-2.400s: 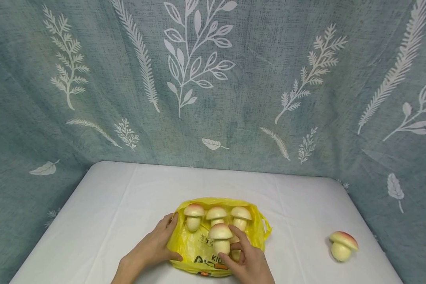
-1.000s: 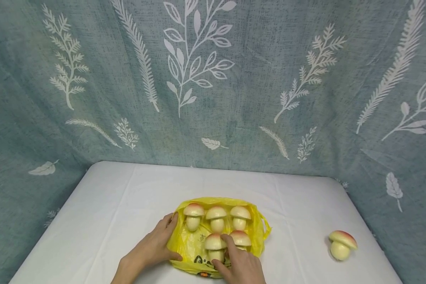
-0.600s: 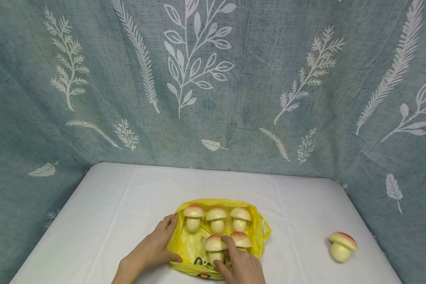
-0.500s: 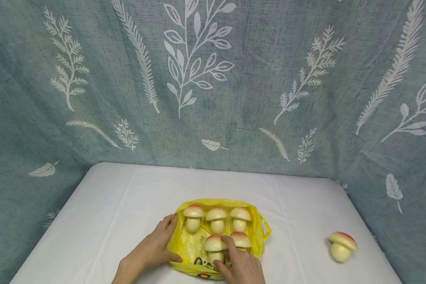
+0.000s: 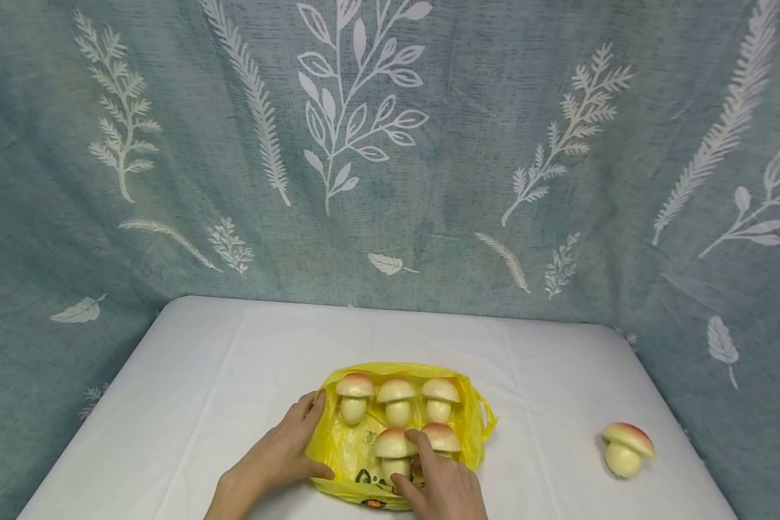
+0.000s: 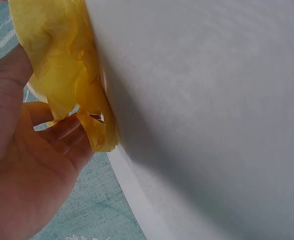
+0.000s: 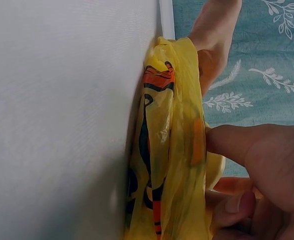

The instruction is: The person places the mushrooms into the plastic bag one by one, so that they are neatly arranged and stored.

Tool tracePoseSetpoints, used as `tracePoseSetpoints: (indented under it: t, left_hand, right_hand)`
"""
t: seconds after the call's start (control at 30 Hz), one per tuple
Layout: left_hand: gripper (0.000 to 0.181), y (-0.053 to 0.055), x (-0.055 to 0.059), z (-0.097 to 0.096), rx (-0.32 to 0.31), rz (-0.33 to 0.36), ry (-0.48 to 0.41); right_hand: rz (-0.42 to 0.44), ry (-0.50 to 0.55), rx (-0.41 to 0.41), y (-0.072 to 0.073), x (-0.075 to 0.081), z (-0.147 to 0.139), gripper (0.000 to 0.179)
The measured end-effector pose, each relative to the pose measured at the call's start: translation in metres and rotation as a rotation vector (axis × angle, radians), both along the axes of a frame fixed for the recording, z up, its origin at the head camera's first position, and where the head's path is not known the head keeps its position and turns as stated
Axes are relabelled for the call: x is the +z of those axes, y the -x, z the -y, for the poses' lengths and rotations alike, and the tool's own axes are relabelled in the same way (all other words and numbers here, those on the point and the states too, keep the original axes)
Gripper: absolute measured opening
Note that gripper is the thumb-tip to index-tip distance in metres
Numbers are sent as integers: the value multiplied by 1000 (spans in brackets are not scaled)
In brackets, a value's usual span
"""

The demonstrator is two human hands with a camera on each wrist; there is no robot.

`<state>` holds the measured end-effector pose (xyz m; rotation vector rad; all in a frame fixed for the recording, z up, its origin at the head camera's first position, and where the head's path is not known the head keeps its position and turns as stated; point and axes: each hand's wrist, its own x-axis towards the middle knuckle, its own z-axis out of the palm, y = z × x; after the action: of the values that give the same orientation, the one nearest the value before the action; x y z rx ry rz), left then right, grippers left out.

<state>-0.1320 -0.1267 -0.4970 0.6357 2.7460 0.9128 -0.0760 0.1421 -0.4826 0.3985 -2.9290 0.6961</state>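
A yellow plastic bag lies with its mouth spread on the white table, several toy mushrooms inside. My left hand holds the bag's left side, thumb at the front and fingers along the rim; in the left wrist view the hand curves round the yellow film. My right hand reaches over the front edge and pinches a toy mushroom by thumb and fingers, in the front row. Right of it sits another mushroom, partly covered by the hand. In the right wrist view, the bag wall mostly hides the pinched mushroom.
Three mushrooms form the back row: the left one, the middle one and the right one. A separate mushroom tilts on the white table far right. A leaf-patterned curtain hangs behind.
Since the earliest frame, my right hand has lowered the pinched mushroom into the bag's front row, slightly left. Over the last second both hands stay put.
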Motion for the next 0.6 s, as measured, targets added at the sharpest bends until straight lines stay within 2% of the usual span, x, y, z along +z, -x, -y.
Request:
tracePoseSetpoints:
  t: [0.4,0.6]
  left_hand:
    - [118,-1,0,0,3,13,-3]
    - [118,0,0,0,3,9,-2]
  right_hand:
    - [31,32,-1,-1,7,-7,54]
    - [-42,87,6,-2,11,-18,52]
